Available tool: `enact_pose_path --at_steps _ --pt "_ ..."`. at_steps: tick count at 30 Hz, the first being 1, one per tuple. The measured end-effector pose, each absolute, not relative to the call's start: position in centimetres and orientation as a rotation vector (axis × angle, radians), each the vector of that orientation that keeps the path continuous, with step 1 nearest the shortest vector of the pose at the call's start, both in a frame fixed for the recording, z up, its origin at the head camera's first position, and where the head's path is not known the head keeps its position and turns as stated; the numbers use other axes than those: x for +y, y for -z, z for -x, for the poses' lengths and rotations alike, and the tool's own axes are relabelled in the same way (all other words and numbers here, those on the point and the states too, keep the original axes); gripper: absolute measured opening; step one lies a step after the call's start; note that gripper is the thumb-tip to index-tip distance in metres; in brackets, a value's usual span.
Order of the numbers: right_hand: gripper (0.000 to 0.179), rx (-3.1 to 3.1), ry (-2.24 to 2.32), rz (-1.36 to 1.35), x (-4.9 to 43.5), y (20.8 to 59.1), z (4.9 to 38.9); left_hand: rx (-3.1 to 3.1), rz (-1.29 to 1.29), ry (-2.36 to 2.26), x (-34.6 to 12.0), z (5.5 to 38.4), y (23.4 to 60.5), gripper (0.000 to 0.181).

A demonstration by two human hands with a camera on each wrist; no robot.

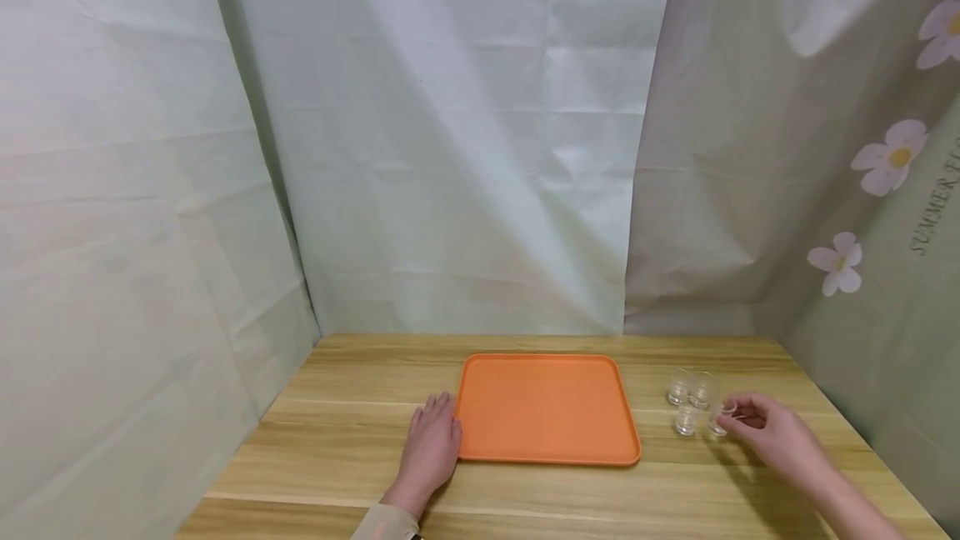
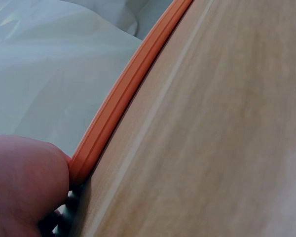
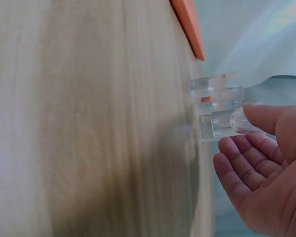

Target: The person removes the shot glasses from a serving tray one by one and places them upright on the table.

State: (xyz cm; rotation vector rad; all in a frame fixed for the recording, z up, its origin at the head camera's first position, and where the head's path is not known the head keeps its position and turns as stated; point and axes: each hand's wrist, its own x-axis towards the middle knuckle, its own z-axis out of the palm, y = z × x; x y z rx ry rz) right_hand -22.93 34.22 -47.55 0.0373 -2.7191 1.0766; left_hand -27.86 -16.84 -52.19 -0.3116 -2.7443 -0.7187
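At the table's right side, my right hand (image 1: 772, 432) pinches a small clear shot glass (image 1: 717, 423) near its rim, between thumb and fingers. In the right wrist view the thumb lies on the near side of that glass (image 3: 223, 123), and the other fingers are loosely bent below it. Just left of it, three similar shot glasses (image 1: 686, 421) stand upright in a close group. My left hand (image 1: 431, 448) rests palm down on the table, its thumb side against the left edge of an orange rectangular tray (image 1: 547, 411). Nothing lies on the tray.
The wooden table (image 1: 337, 415) ends at pale green cloth hangings (image 1: 465, 148) behind and at both sides. White flowers are printed on the right-hand cloth (image 1: 900, 340). Bare tabletop lies between the tray and the glasses.
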Motion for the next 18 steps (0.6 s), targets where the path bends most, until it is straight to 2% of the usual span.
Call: enact_pose_path --at_steps 18 --pt "0.04 -2.74 -1.088 -0.027 33.9 48.8 23.4 -2.748 0.299 0.704 -16.8 28.1 52.2 0.042"
